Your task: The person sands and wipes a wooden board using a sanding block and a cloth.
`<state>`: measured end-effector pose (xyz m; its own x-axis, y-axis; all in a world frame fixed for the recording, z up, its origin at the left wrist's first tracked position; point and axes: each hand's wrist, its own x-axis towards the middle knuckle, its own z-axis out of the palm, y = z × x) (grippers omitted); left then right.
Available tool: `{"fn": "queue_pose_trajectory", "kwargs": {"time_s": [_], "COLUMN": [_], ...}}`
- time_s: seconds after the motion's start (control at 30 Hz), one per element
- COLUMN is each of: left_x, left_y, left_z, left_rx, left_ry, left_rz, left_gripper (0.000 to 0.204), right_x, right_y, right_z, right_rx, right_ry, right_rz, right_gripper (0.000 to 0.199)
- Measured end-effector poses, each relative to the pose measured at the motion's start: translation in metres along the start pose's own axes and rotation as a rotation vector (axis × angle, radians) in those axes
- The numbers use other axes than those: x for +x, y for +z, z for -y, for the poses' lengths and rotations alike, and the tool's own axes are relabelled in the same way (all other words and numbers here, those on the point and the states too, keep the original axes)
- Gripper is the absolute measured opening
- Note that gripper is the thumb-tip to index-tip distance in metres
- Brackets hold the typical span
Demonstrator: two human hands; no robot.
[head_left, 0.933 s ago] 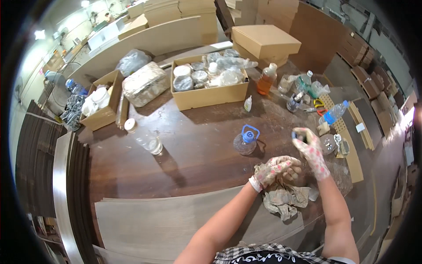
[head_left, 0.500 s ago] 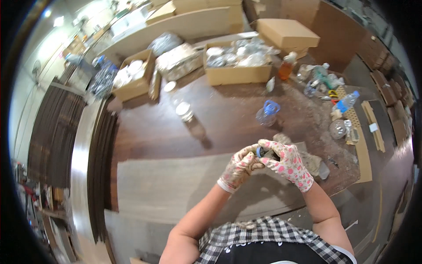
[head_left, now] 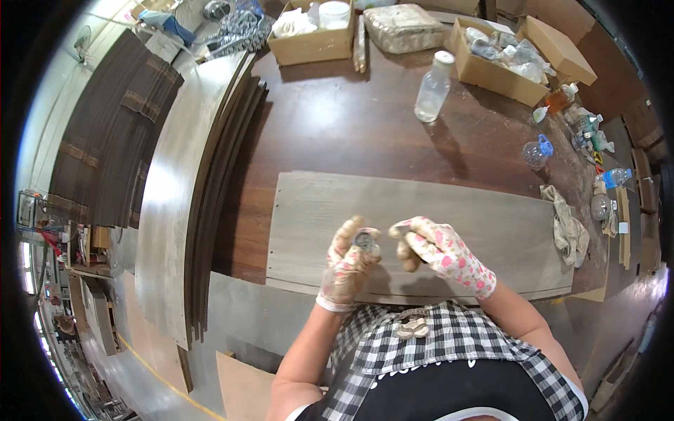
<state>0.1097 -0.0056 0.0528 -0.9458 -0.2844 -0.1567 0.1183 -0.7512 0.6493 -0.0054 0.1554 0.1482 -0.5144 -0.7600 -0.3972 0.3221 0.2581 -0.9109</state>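
Note:
Both my hands wear floral work gloves and are raised close to my chest above a grey wooden board [head_left: 449,217] lying on the dark table. My left hand [head_left: 349,261] grips a small round jar-like container [head_left: 366,242] with a dull metallic top. My right hand [head_left: 435,252] hovers just to the right of it, fingertips pinched together near the container's top. Whether the right fingers hold anything is hidden.
A crumpled rag [head_left: 569,228] lies on the board's right end. A clear bottle [head_left: 432,88] and a small blue-capped jug [head_left: 537,151] stand on the dark table [head_left: 337,126]. Cardboard boxes [head_left: 309,35] line the far edge. Stacked long panels [head_left: 189,175] lie to the left.
The view has swung left and down. My hands moved from the rag at the right to the board's middle, coming together around the small container.

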Motion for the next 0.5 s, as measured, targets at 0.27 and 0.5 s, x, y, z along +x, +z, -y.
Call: {"fn": "queue_pose_trajectory", "kwargs": {"time_s": [0.27, 0.5], "left_x": [-0.027, -0.041], "left_y": [-0.057, -0.066], "left_z": [-0.056, -0.061], "left_rx": [-0.335, -0.222], "left_ry": [0.021, 0.008], "left_rz": [-0.073, -0.209], "left_gripper": [0.051, 0.056], "right_x": [0.046, 0.066], "right_y": [0.077, 0.089], "right_z": [0.019, 0.025], "right_rx": [-0.871, -0.986], "right_ry": [-0.349, -0.307], "right_rz": [-0.065, 0.191], "right_gripper": [0.020, 0.021]}}
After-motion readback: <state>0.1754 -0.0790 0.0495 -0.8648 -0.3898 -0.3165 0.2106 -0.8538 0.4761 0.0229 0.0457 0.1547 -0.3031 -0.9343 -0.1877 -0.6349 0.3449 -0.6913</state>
